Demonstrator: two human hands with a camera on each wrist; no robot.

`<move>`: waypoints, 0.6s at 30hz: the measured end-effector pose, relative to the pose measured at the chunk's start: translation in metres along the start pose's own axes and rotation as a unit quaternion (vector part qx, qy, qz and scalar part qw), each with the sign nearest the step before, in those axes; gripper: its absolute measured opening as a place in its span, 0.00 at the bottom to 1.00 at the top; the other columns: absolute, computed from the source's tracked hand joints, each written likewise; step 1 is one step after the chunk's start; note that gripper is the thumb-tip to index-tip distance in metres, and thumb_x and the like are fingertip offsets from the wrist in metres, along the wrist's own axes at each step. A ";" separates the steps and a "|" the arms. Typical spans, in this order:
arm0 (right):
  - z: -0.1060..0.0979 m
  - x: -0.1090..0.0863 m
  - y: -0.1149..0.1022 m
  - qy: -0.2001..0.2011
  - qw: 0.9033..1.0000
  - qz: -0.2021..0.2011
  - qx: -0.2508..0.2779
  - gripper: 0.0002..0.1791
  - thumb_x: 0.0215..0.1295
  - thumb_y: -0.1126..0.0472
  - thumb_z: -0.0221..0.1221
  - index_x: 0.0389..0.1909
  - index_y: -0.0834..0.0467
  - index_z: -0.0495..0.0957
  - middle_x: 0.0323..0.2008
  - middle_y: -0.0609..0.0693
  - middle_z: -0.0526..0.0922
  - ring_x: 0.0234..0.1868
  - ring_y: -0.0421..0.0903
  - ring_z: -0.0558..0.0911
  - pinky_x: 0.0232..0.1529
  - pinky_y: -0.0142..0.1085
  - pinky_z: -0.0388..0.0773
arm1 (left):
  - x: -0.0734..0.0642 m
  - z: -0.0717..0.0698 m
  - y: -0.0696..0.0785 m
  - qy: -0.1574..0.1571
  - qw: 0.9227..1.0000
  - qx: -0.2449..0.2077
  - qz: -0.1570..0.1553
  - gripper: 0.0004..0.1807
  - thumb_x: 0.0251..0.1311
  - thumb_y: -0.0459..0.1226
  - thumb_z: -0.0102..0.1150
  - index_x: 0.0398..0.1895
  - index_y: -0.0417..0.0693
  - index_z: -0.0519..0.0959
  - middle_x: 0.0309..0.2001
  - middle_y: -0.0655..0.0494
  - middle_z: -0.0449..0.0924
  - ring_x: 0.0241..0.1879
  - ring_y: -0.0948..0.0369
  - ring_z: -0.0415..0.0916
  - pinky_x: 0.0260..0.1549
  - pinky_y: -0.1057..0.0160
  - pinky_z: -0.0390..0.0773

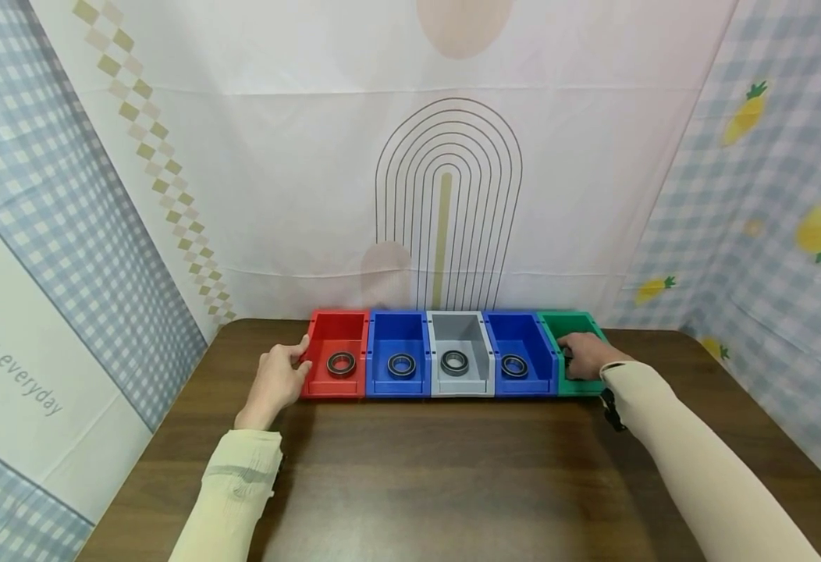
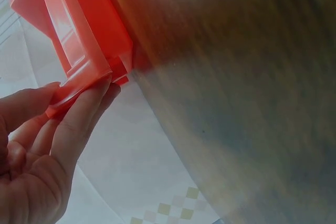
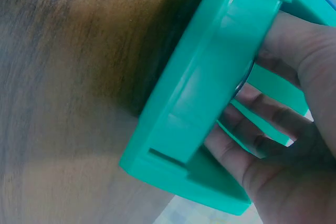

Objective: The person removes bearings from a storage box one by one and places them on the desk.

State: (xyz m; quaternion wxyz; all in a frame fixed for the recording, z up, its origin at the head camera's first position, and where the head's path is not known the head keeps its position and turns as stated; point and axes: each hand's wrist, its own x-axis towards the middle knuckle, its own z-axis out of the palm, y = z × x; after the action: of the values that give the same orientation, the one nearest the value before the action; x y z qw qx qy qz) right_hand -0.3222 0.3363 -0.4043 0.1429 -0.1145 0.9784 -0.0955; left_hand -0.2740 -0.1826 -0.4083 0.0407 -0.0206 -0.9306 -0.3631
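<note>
Left grip (image 1: 278, 381) pinches the red bin (image 1: 336, 332) near the far edge of the bench (image 1: 467, 484); right grip (image 1: 582, 355) curls round a mostly hidden dark ring (image 3: 244, 81) inside the green bin (image 3: 210, 87), toward the bench's far right corner.

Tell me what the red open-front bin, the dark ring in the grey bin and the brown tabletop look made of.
Red open-front bin: smooth, glossy plastic, by its even colour and highlights.
Dark, silvery ring: likely smooth metal, by its pale band; the dark part may be rubber.
Brown tabletop: satin wood or laminate; grain and soft sheen leave that open.
</note>
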 end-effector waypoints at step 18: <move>-0.030 -0.019 -0.008 -0.033 0.999 -0.012 -0.004 0.21 0.60 0.64 0.67 0.54 0.63 0.80 0.43 0.59 0.81 0.39 0.50 0.75 0.38 0.43 0.76 | -0.002 0.001 0.001 0.005 1.000 0.006 -0.003 0.28 0.71 0.32 0.55 0.73 0.41 0.66 0.65 0.35 0.75 0.63 0.40 0.74 0.53 0.47 0.76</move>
State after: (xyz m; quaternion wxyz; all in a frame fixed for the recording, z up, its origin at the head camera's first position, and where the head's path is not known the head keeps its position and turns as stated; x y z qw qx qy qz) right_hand -0.3119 0.3380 -0.3690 0.1735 -0.1301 0.9721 -0.0895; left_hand -0.2718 -0.1818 -0.4086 0.0441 -0.0159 -0.9328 -0.3573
